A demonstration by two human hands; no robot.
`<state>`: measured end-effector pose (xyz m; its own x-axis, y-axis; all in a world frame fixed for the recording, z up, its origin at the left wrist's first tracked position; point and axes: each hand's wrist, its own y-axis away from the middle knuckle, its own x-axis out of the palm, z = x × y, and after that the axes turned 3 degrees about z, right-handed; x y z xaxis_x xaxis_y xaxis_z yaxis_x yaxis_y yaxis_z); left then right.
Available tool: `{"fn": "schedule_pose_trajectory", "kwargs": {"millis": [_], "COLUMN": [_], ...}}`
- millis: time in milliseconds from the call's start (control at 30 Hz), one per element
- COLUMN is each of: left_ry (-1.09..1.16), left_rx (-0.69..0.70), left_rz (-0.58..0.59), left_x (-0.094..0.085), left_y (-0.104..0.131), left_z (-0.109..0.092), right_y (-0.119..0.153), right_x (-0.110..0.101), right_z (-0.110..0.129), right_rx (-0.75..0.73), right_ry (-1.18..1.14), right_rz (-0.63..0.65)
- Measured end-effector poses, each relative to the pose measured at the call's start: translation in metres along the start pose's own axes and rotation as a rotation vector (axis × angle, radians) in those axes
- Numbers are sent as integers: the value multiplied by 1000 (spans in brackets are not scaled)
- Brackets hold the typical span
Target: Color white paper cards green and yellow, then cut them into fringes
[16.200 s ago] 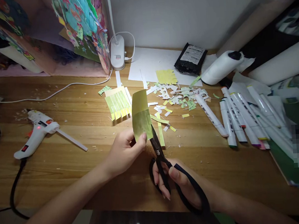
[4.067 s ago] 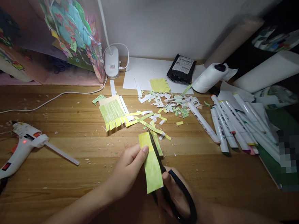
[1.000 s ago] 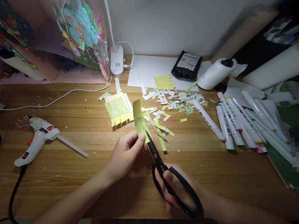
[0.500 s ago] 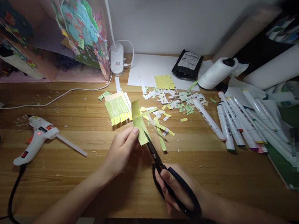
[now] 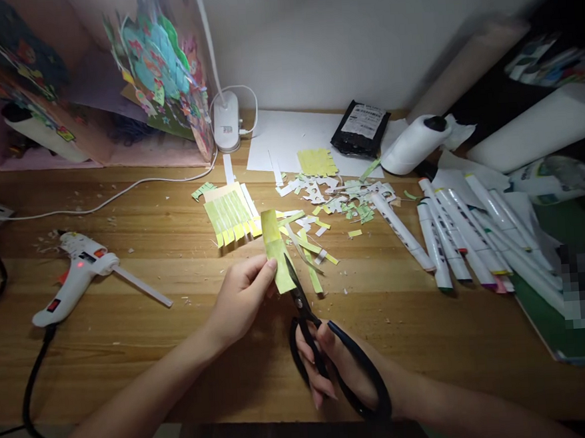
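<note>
My left hand (image 5: 242, 296) pinches the left edge of a yellow-green paper strip (image 5: 277, 253) between thumb and fingers, holding it above the table. In my right hand (image 5: 342, 362) is a pair of black-handled scissors (image 5: 302, 305), with my thumb and fingers through the loops. The handles are spread and the blades lie at the strip's lower right edge. Behind the strip, a fringed yellow-green paper piece (image 5: 229, 213) rests on the wood. Cut strips (image 5: 313, 271) and green and white paper scraps (image 5: 356, 198) lie just beyond my hands.
A white glue gun (image 5: 76, 274) with a lit red light lies on the left, its black cord trailing down. Several white markers (image 5: 458, 234) are bunched at the right. A black packet (image 5: 361, 127) and white paper (image 5: 287, 136) lie at the back, beside a power strip (image 5: 226, 123).
The camera view has shifted slightly. My left hand and the strip have come a little lower and to the right, and the scissor handles have spread wider.
</note>
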<state>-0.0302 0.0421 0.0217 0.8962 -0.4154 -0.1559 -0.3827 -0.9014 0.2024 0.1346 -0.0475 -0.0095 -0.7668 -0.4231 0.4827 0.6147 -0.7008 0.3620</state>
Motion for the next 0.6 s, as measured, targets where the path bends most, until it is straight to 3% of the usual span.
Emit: {"fn": "schedule_pose_trajectory", "kwargs": {"millis": [400,600], "left_ry": [119,53], "left_rx": [-58,-46], "left_rz": [2,60], "left_x": [4,6], "left_y": [2,3], "left_z": [1,-3], "right_y": [-2,-1], "right_x": [4,5], "right_z": [-4,7], "right_rx": [-10,-7], "right_ry": [-66,-10], "right_rz": [-31,-16]}}
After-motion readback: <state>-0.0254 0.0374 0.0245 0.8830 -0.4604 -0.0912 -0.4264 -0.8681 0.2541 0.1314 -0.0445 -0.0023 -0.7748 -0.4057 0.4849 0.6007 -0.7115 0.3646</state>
